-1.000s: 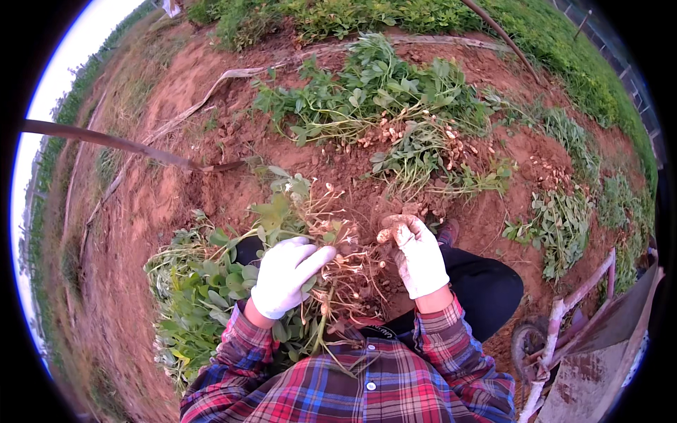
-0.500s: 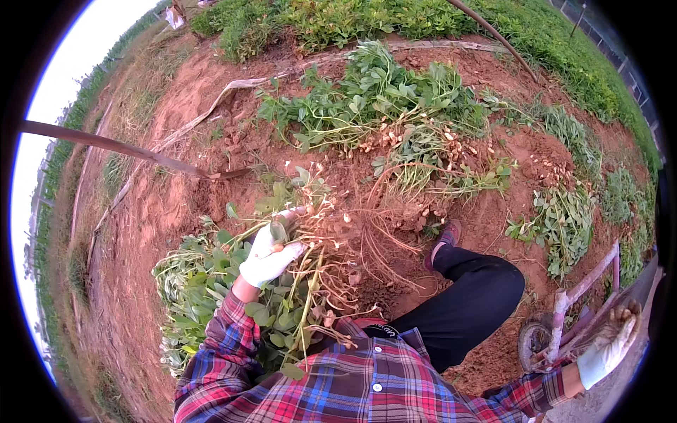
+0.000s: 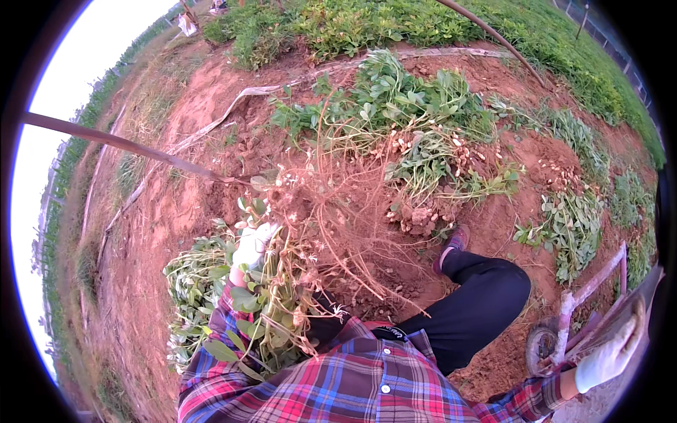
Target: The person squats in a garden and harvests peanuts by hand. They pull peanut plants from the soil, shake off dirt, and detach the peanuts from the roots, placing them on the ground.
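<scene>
My left hand (image 3: 252,247), in a white glove, grips uprooted peanut plants (image 3: 243,299) by their stems. Their long, thin, soil-covered roots (image 3: 356,264) fan out to the right, with pale pods among them; leaves hide part of the fingers. Lower right, my right hand (image 3: 606,363), in a white glove soiled at the fingertips, is stretched out beside a cart's board (image 3: 649,289) and holds nothing I can see. Whether it touches the board I cannot tell. More leafy plants (image 3: 194,278) lie on the ground at my left.
Pulled peanut plants with pods (image 3: 430,151) lie ahead, and another bunch (image 3: 568,233) is at the right. A cart frame (image 3: 564,321) with a wheel (image 3: 539,345) stands near my right arm. A wooden pole (image 3: 134,148) slants in from the left. Growing plants (image 3: 395,25) stand beyond.
The bunch in my left hand has tilted and shifted slightly, its roots now spreading higher and wider. My right hand stays by the cart, with its fingers straighter.
</scene>
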### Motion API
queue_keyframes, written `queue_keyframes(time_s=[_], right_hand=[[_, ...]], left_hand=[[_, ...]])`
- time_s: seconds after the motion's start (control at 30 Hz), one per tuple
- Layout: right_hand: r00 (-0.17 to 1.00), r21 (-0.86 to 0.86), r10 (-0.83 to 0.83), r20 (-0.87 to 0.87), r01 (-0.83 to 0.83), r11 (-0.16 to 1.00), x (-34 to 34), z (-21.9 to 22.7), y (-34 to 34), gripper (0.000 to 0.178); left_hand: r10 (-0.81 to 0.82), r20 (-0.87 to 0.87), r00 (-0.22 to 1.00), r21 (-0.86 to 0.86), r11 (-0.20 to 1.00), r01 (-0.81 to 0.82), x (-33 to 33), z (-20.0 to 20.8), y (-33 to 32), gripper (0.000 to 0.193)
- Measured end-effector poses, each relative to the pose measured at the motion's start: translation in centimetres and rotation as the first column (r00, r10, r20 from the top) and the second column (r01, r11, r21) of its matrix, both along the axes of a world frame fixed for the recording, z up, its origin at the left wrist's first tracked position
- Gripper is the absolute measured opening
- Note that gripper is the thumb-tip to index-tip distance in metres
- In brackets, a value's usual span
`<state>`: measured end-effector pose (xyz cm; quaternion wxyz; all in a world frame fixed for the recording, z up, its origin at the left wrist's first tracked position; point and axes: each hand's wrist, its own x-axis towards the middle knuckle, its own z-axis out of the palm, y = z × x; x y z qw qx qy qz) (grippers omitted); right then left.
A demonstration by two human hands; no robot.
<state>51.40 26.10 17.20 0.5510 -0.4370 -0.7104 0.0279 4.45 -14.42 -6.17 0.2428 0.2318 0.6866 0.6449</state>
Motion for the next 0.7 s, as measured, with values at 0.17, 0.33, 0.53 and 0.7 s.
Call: queue_keyframes(time_s=[0.17, 0.33, 0.53, 0.7], right_hand=[[0.403, -0.284, 0.901, -0.158, -0.893, 0.350, -15.8, -4.3, -6.2, 0.015], [0.004, -0.277, 0.946, -0.324, -0.957, -0.091, -25.5, -6.0, -10.1, 0.021], [0.122, -0.496, 0.974, 0.190, -0.844, 0.202, -30.3, -9.2, -11.3, 0.026], [0.134, -0.509, 0.962, 0.237, -0.827, 0.240, -30.5, -10.5, -11.3, 0.035]], left_hand=[[0.115, -0.058, 0.992, -0.086, 0.989, -0.119, -1.7, -3.1, -3.4, 0.031], [0.110, -0.025, 0.994, -0.065, 0.992, -0.111, -2.1, -4.8, -3.4, 0.025], [0.061, 0.086, 0.994, 0.050, 0.997, -0.066, 0.1, -2.0, -2.3, 0.025], [0.028, 0.123, 0.992, 0.095, 0.995, -0.040, -0.1, -0.7, -1.2, 0.026]])
